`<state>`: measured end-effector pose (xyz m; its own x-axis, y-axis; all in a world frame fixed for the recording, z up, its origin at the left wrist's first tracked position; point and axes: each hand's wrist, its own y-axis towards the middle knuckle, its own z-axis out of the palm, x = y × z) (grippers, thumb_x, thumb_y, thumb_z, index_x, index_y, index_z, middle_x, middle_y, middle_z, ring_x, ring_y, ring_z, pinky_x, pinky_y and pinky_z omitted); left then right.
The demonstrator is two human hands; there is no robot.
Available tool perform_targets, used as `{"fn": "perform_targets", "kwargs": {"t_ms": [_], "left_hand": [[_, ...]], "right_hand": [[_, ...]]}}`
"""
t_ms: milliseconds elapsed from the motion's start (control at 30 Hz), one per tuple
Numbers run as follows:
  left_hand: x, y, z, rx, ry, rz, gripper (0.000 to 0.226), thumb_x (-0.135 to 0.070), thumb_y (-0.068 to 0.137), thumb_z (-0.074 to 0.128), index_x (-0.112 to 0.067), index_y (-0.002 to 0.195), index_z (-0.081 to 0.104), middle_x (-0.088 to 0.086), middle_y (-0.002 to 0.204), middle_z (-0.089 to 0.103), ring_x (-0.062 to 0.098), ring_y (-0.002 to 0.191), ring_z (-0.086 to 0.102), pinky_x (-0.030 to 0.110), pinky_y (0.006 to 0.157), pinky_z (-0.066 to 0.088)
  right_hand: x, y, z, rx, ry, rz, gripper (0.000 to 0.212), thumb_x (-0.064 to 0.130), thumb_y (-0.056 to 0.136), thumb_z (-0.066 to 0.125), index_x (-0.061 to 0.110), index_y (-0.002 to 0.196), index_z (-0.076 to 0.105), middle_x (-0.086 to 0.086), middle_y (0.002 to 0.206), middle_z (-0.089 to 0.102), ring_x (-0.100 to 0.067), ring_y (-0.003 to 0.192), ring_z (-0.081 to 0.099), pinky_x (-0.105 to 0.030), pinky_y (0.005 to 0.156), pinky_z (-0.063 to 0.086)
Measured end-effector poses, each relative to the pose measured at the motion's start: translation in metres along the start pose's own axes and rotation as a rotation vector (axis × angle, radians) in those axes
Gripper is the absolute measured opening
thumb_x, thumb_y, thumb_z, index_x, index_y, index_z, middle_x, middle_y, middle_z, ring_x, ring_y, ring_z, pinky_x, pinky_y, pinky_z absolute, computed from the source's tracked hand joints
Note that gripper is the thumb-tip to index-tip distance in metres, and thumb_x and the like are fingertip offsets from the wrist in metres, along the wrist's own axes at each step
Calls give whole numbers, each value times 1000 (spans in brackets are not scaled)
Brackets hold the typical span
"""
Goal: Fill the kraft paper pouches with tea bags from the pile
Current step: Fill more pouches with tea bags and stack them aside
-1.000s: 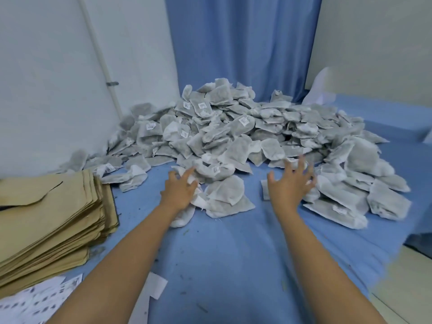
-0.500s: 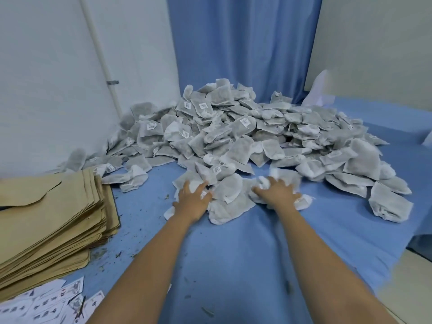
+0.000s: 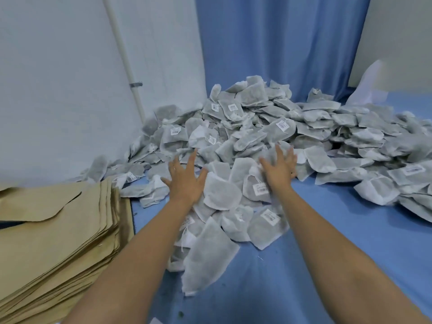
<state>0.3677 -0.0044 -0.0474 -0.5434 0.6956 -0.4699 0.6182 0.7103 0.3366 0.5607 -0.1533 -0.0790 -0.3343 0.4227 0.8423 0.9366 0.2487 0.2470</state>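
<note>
Both spread wide: left hand [image 3: 185, 183] and right hand [image 3: 279, 170] rest on the heap of grey-white mesh tea bags [image 3: 257, 127] at twelve o'clock. Flat tan kraft paper pouches [image 3: 58, 230] sit stacked at eight o'clock.

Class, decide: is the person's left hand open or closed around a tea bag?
Open. The left hand lies with fingers spread straight over the pile of grey mesh tea bags, curled round none.

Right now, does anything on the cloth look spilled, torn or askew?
Only minor things. A few dark specks lie on the blue cloth near the front edge, possibly loose tea. The pouch stack is fanned out, its edges uneven. No bag in the pile looks torn from here.
</note>
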Motion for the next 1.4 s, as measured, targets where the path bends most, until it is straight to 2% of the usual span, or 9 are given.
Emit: {"fn": "perform_targets", "kwargs": {"t_ms": [167,300,467,633,833,933,1033,1167,1400], "left_hand": [[-12,74,50,168,34,90,58,-52,92,41,-53,144,15,2,159,-5,26,145,-9,69,107,9],[-15,115,92,349,-207,21,62,-48,86,52,-57,139,22,-8,159,-2,31,144,-6,56,113,6],[-10,107,93,203,-633,17,37,-25,83,61,-44,113,50,-6,118,54,19,108,54,31,88,44],[13,52,30,319,-434,-53,20,-35,82,53,-39,96,40,-3,67,54,13,59,50,28,53,34],[29,-25,-63,438,-104,31,33,-36,92,48,-33,123,38,6,102,60,20,84,55,30,70,38],[53,-66,-110,195,122,164,49,-34,93,48,-34,140,32,8,127,54,27,105,55,33,79,43],[96,-109,-148,-45,459,9,46,-38,93,45,-19,135,41,12,120,55,31,107,52,36,79,40],[151,-157,-168,256,561,-222,48,-48,97,38,-9,126,43,15,123,52,32,112,51,38,89,42],[159,-192,-184,153,863,-21,21,-12,97,40,-14,112,53,5,103,64,25,92,63,28,61,37]], "right_hand": [[-4,77,44,40,-42,32,84,64,80,58,40,149,17,1,160,-10,-31,146,-11,-62,112,2],[-8,99,89,247,153,-87,59,45,81,69,25,133,51,-1,142,46,-16,119,46,-28,100,33],[-8,82,72,390,-12,-125,16,37,79,70,40,91,61,-1,109,58,-24,118,48,-41,110,31],[25,4,51,582,-27,-176,8,33,79,66,38,74,63,8,99,66,-18,104,56,-41,106,32],[63,-81,23,746,-172,-207,5,39,82,63,39,87,64,4,118,62,-19,111,53,-32,97,38],[92,-115,16,542,-425,-242,31,44,88,53,28,113,62,-4,134,53,-31,129,39,-42,110,24],[122,-174,18,559,-293,-366,47,56,88,51,26,122,56,-2,147,39,-29,143,16,-53,112,6],[125,-263,40,910,-444,-602,74,76,76,49,42,140,36,7,159,12,-28,147,-3,-61,110,-5],[114,-288,67,654,-665,-634,68,70,81,47,37,140,38,8,154,28,-30,146,1,-64,110,1]]}}
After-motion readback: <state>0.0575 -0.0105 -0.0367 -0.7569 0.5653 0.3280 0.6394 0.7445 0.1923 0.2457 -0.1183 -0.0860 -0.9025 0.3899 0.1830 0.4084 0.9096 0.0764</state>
